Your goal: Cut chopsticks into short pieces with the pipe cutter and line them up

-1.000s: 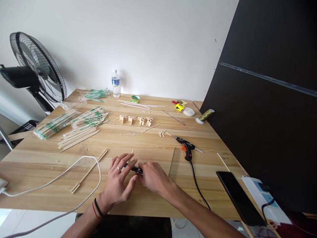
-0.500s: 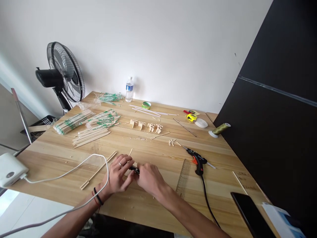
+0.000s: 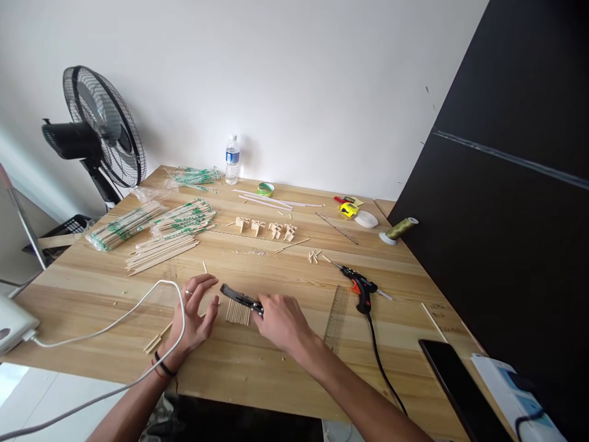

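A white cable point(image 3: 162, 282) crosses before the left hand point(image 3: 196, 317), perhaps touching it.

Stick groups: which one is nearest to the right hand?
The flat row of short sticks beside the black tool; the loose pile and green-marked bundles lie farther.

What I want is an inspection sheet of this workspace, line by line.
Surface: wooden table, wood crumbs scattered about.
Job's things: dark hand tool overlapping a row of short sticks; contact unclear.
Clutter: stick bundles, water bottle, ruler, glue gun, phone.
Hands: right hand grips the tool; left hand has thumb and forefinger apart.
Cables: white cable crosses in front of the left hand; black cord leaves the glue gun.
Surroundings: fan at left, black panel at right.
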`<state>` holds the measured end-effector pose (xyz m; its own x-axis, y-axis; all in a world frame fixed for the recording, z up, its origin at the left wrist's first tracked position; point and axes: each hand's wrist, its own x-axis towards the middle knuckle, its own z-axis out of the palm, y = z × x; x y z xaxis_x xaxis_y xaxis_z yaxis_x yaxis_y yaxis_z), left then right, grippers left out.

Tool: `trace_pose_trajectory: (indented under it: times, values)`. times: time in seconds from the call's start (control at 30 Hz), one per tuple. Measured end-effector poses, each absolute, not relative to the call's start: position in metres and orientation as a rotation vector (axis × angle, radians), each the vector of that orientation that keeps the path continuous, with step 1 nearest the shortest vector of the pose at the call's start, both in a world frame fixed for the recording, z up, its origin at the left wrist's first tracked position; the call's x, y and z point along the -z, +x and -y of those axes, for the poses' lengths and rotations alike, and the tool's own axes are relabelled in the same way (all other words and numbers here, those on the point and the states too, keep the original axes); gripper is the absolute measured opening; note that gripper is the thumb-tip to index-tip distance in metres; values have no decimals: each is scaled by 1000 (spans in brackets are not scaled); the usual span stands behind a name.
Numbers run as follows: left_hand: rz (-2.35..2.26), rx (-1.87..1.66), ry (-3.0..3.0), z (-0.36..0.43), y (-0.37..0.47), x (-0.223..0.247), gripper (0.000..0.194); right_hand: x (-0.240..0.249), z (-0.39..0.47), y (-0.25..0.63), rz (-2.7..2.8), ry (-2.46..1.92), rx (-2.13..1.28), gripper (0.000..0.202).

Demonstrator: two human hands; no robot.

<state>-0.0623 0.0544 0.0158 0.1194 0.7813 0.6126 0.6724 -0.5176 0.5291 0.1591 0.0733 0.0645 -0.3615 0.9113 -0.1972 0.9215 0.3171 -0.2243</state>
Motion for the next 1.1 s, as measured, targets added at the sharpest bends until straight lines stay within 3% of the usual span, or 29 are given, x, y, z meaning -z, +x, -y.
trace_pose_trajectory:
  times: [0.07,0.23,0.37,0.5,0.67,1.1]
  values:
    - [-1379,-1324,2232,-45,-58,-21,24,-65,-73,163,-2589,1835,714,24]
    - [-1003,-1150,2247,-14,-33,-31,22,-55,-63,159,-2588,1911,1944,30]
    - [-945,-1036,2230,-2,-22,-35,29,-43,-56,157,-2290,1968,2314,37]
    - [-1151,-938,2288,-10,-39,-26,38,-33,-58,172,-2161,2168,2361,41]
    - [-1812,-781,2197,-42,-82,0,23,-22,-59,197,-2003,2484,2149,42]
    - [-1781,-745,2114,-67,-64,9,13,-19,-55,191,-2075,2513,1853,32]
